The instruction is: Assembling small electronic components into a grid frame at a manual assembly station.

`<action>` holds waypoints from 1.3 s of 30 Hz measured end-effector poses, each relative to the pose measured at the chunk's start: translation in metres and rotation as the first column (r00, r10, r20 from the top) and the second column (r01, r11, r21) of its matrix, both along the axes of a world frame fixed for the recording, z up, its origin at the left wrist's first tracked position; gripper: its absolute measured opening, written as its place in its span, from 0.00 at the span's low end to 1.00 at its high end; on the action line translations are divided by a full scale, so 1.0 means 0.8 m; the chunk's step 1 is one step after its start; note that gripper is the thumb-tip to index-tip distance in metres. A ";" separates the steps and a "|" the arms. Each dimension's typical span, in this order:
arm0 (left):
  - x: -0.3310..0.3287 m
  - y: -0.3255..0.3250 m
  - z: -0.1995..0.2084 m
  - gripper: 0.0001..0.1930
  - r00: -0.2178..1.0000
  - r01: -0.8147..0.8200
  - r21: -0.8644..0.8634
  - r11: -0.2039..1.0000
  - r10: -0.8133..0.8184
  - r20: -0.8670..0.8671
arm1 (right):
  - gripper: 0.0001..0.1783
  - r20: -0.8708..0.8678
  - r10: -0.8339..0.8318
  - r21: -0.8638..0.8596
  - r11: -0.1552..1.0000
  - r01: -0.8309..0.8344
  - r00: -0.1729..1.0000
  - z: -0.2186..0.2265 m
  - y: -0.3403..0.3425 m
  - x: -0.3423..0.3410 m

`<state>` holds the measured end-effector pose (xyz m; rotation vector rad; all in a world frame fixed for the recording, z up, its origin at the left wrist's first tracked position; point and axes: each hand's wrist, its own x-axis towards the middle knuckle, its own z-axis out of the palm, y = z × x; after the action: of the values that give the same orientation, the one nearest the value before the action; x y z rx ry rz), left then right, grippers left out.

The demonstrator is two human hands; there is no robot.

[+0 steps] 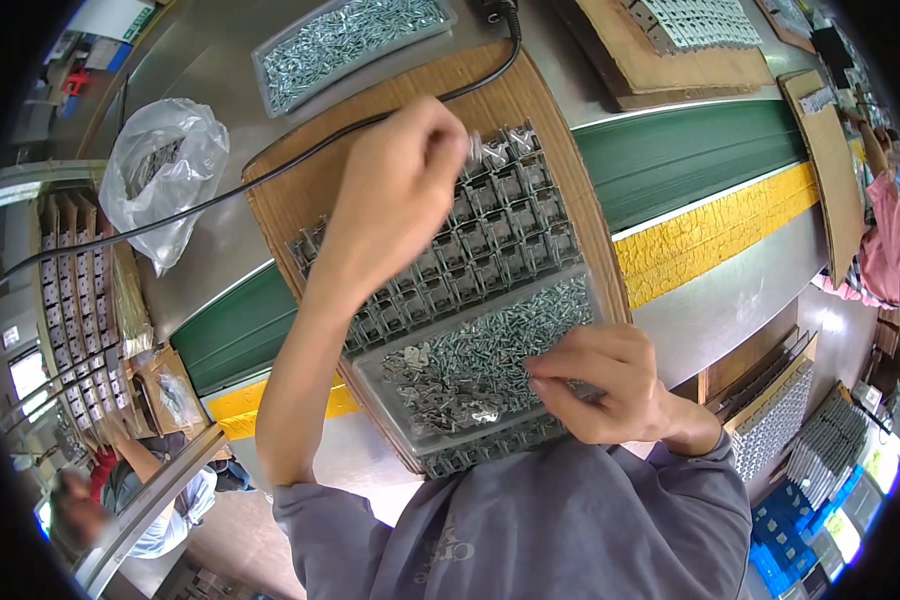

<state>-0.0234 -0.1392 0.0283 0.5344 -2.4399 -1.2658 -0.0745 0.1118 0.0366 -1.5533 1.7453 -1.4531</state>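
The left hand (405,190) is curled, blurred, over rows of silvery, boxy metal brackets (500,225). The right hand (605,385) pinches nearly closed at small, silvery metal screws (500,335). Whether either grasps anything cannot be told.

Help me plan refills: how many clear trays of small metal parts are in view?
2: the upper tray, beyond the cardboard, and the lower tray, on the cardboard by the right hand. Others may be hidden in the cluttered surroundings.
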 end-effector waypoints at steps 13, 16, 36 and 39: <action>-0.001 0.007 -0.006 0.06 0.995 0.029 -0.103 0.994 -0.020 0.094 | 0.11 -0.095 0.031 0.066 0.998 -0.025 0.995 0.015 -0.005 -0.006; 0.000 0.008 -0.013 0.06 0.998 0.020 -0.060 0.998 -0.015 0.068 | 0.11 -0.257 0.094 0.233 0.972 -0.033 0.962 0.010 -0.012 -0.001; 0.146 0.095 0.044 0.09 0.862 0.464 -0.300 0.833 -0.348 0.368 | 0.10 -0.250 0.123 0.244 0.968 -0.061 0.960 0.014 -0.027 0.003; 0.156 0.092 0.029 0.07 0.879 0.441 -0.262 0.858 -0.354 0.320 | 0.12 -0.262 0.122 0.264 0.963 -0.051 0.957 0.013 -0.029 0.006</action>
<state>0.1012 -0.0653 0.0514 0.0981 -3.0246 -0.9296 -0.0693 0.0889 0.0469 -1.7296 1.9022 -0.9593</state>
